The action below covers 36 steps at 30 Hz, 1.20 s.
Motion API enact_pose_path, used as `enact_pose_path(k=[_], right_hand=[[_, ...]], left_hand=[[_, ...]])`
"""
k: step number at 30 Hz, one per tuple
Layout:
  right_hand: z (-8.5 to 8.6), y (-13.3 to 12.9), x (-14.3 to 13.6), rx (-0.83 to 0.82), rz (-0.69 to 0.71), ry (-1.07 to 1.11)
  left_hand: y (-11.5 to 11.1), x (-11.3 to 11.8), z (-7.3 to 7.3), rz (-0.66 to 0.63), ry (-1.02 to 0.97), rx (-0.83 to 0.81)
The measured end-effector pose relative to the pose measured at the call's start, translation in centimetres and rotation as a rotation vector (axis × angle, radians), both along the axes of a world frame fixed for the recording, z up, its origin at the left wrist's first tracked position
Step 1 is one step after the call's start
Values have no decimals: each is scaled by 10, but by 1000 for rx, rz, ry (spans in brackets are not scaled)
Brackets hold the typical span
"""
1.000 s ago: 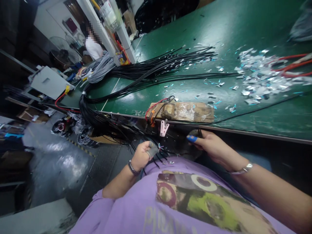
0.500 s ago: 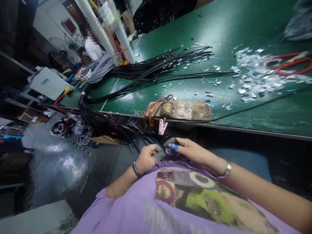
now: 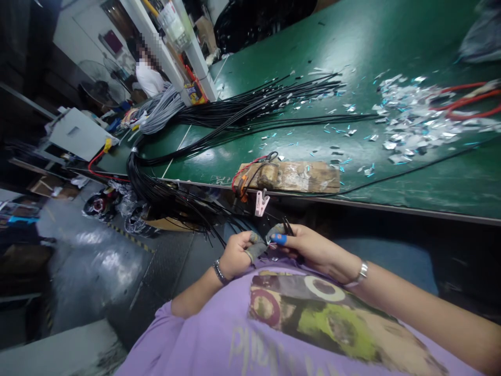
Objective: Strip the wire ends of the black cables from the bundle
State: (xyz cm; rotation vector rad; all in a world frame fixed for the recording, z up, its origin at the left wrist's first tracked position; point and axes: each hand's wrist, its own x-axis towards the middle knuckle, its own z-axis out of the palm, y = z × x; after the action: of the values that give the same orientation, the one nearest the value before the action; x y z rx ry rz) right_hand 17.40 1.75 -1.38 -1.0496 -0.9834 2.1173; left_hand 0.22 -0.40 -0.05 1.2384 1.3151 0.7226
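Below the bench edge, in front of my shirt, both hands meet at the stripped end of a black cable. My left hand (image 3: 237, 255), with grey finger covers, is closed in a pinch on the cable. Thin light-coloured wires (image 3: 269, 241) fan out from the end between the fingertips. My right hand (image 3: 303, 242) pinches at these wires, a blue wrap (image 3: 279, 238) on its thumb. Dark slim prongs (image 3: 287, 226) stick up behind the right fingers; I cannot tell their kind. More black cables (image 3: 183, 201) hang in a bundle to the left.
The green bench (image 3: 376, 36) carries black cables (image 3: 235, 112), silvery foil scraps (image 3: 407, 120) and red-handled scissors (image 3: 473, 102). A wooden block (image 3: 305, 176) sits at its edge, a pink clip (image 3: 261, 203) below. A person (image 3: 149, 78) is at the far left.
The thin wires are spread a little more between my fingertips. My right hand has turned slightly, and the dark prongs behind its fingers show more. My left hand is almost still.
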Motion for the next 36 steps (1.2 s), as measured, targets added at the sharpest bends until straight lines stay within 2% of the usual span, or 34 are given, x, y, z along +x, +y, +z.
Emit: enact_pose_path(k=[2, 4, 6, 9, 10, 12, 15, 17, 19, 22, 24, 32, 36], right_hand=[[0, 0, 1, 62, -3, -17], [0, 1, 3, 250, -9, -81], [1, 2, 9, 607, 6, -201], [3, 3, 19, 1180, 110, -401], [3, 3, 21, 1297, 149, -443], [1, 1, 24, 1389, 177, -474], [-3, 0, 22, 1268, 38, -419], [-4, 0, 19, 1085, -95, -389], [-3, 2, 16, 875, -159, -369], [-1, 7, 12, 609, -104, -298], [1, 9, 10, 499, -55, -248], [4, 5, 4, 239, -106, -117], [5, 2, 1, 180, -122, -78]], left_hand=[[0, 0, 0, 4, -7, -10], [0, 1, -1, 9, -18, -26], [0, 2, -1, 9, -21, -53], [1, 3, 0, 7, -24, -92], [2, 4, 2, 17, -26, -101], [3, 4, 4, 44, -33, -111], [5, 4, 5, 51, -51, -126], [5, 3, 4, 40, -61, -134], [4, 2, 1, 34, -63, -139], [4, 1, -3, 32, -60, -137], [4, 1, -3, 27, -57, -137], [3, 5, 4, 66, -30, -30], [1, 6, 1, 90, 13, 85]])
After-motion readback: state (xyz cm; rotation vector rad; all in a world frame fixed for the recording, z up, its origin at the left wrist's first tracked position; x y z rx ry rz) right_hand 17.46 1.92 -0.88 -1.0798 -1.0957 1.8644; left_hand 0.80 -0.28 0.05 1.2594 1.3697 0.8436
